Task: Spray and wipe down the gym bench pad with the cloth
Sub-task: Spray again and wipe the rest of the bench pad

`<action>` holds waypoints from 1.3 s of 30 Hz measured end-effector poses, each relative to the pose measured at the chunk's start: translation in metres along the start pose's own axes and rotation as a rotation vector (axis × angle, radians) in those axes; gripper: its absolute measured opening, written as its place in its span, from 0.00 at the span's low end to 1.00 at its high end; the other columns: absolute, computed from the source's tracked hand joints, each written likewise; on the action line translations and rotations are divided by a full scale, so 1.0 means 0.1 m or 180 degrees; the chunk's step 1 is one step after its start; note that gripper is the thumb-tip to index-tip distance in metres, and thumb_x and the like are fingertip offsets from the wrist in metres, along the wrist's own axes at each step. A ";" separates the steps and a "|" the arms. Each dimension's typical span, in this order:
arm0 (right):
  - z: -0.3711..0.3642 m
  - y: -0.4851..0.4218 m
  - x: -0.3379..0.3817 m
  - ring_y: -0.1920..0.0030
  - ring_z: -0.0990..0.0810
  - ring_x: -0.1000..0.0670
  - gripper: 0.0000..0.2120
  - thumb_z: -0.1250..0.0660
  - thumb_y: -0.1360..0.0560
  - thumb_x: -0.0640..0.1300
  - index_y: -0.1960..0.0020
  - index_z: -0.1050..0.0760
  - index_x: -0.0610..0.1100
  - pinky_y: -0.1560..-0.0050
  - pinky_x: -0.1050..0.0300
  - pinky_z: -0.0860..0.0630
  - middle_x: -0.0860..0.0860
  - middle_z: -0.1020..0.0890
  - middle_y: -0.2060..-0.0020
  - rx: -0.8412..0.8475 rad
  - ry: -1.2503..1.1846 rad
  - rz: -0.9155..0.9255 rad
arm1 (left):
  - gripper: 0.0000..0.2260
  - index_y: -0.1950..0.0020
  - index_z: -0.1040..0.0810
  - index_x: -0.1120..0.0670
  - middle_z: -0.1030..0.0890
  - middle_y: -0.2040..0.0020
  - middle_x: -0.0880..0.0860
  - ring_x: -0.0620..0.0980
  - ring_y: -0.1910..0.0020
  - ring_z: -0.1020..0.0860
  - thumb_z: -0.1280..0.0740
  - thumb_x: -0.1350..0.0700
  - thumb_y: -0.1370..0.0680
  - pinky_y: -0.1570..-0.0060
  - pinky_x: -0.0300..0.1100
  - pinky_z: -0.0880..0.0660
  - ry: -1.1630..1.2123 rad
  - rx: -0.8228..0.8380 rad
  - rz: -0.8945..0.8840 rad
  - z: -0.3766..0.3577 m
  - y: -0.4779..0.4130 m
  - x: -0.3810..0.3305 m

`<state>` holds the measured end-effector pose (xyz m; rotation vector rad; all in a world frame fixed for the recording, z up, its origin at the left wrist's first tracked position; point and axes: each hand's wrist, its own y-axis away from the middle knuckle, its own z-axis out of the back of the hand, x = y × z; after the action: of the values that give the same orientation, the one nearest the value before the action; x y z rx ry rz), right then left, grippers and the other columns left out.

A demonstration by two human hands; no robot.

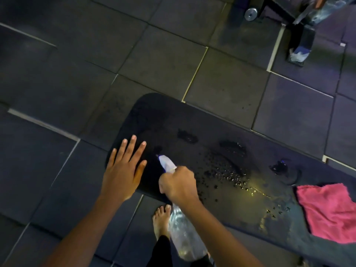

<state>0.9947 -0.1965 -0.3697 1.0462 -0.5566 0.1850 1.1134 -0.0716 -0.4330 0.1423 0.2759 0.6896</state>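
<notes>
Pad wet, cloth waiting

Left hand (123, 173) lies flat and open, fingers spread, on the pad's (221, 201) rounded end. Just right of it, right hand (178, 185) is clenched round the neck of the bottle (183, 236), nozzle aimed across the pad. Droplets (223, 170) bead the surface beyond that fist. Far right, well apart from both hands, the cloth (329, 211) lies crumpled on the pad.

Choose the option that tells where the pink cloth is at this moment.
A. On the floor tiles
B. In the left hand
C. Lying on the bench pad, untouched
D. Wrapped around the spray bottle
C: the pink cloth lies on the bench pad, apart from both hands; the right hand grips the spray bottle.
</notes>
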 end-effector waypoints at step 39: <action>1.74 1.20 -2.28 0.71 0.30 0.53 0.09 0.32 0.42 0.40 0.62 0.26 0.41 0.70 0.53 0.29 0.53 0.25 0.71 -0.1282 -0.1907 0.0030 | 0.22 0.30 0.29 0.56 0.35 0.26 0.60 0.59 0.26 0.39 0.42 0.51 0.23 0.31 0.53 0.42 0.0306 0.0548 -0.1939 -0.71 0.87 -3.02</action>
<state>0.6928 -0.2603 -0.3299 0.6933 -1.0893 -0.2379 0.8169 -0.1968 -0.4206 0.1785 0.4466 0.0669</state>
